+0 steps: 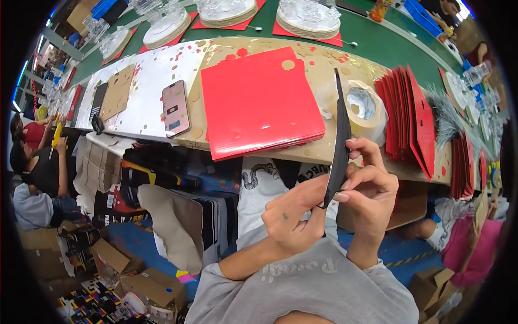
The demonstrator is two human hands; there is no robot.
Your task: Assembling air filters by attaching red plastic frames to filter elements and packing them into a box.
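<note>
A long, thin black strip (pixel 340 146) stands upright in front of my chest, seen nearly edge-on, so its face is hidden and its material cannot be made out. My left hand (pixel 297 218) is closed around its lower end, with the knuckles outward. The fingertips and thumb of my right hand (pixel 372 191) pinch the strip's right side, just above the left hand. Beyond my hands, a stack of glossy red square sheets (pixel 261 102) lies at the table's front edge. A roll of tape (pixel 364 105) sits just right of the strip's upper part.
Folded red card pieces (pixel 410 116) stand in a row on the right. A phone (pixel 176 108) and brown cardboard (pixel 117 92) lie left. Round white stacks (pixel 308 20) line the green conveyor (pixel 264 33) behind. Co-workers sit at both sides; opened cartons (pixel 151 283) are on the floor.
</note>
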